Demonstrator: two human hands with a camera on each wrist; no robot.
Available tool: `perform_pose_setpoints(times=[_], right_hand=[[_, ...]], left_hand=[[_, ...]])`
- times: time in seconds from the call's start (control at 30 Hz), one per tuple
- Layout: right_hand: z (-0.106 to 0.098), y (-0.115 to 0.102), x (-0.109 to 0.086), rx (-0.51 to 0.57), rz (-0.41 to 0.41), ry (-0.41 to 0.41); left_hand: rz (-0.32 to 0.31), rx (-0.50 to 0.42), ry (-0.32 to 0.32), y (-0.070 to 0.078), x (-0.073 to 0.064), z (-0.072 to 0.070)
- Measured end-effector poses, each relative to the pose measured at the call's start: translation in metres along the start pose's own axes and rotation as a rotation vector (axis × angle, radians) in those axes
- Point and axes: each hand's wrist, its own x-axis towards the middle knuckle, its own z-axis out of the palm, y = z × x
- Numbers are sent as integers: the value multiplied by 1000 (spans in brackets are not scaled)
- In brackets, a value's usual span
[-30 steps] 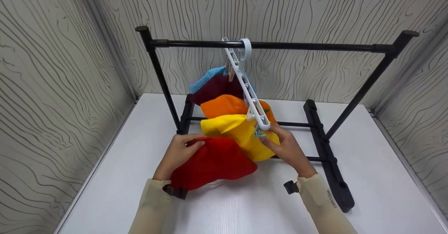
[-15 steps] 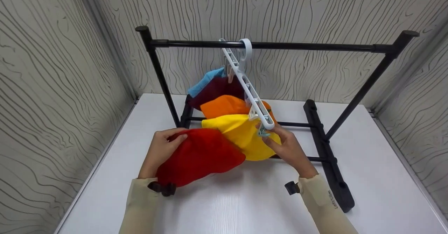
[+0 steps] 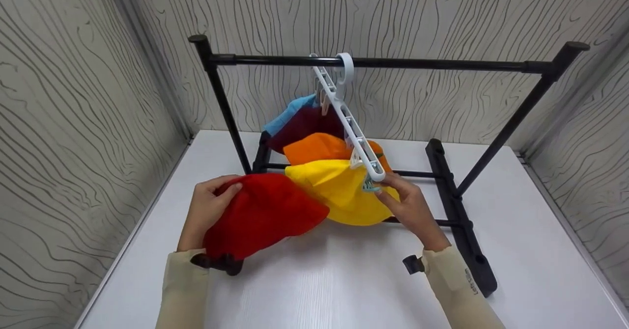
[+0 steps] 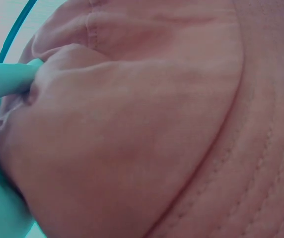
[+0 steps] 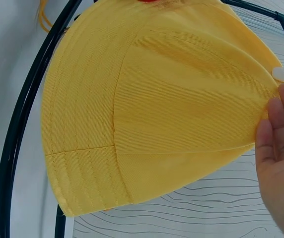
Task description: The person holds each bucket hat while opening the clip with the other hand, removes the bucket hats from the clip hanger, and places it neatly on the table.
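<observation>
A white table (image 3: 535, 250) carries a black rack (image 3: 442, 65), with a white hanger (image 3: 342, 107) hooked over its top bar. A red hat (image 3: 268, 211), off the hanger, overlaps in view the yellow hat (image 3: 354, 201) suspended near the hanger's close end. Behind hang an orange hat (image 3: 319, 148), a maroon cloth (image 3: 314, 126) and a light-blue cloth (image 3: 292, 112) (farthest back). A person's left hand (image 3: 206, 208) pinches the red hat's crown between thumb and fingers; the right hand (image 3: 410, 207) pinches a teal clip (image 3: 370, 185) beneath the hanger's tip.
</observation>
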Motion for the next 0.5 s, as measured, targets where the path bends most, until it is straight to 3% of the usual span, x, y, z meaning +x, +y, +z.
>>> perform_pose_setpoints(times=[0.3,0.5], right_hand=[[0,6,1,5,-72,37],[0,8,1,4,-96,40]], left_hand=[[-7,-25,86,-7,-1,-14],[-68,-26,154,-11,-4,-24]])
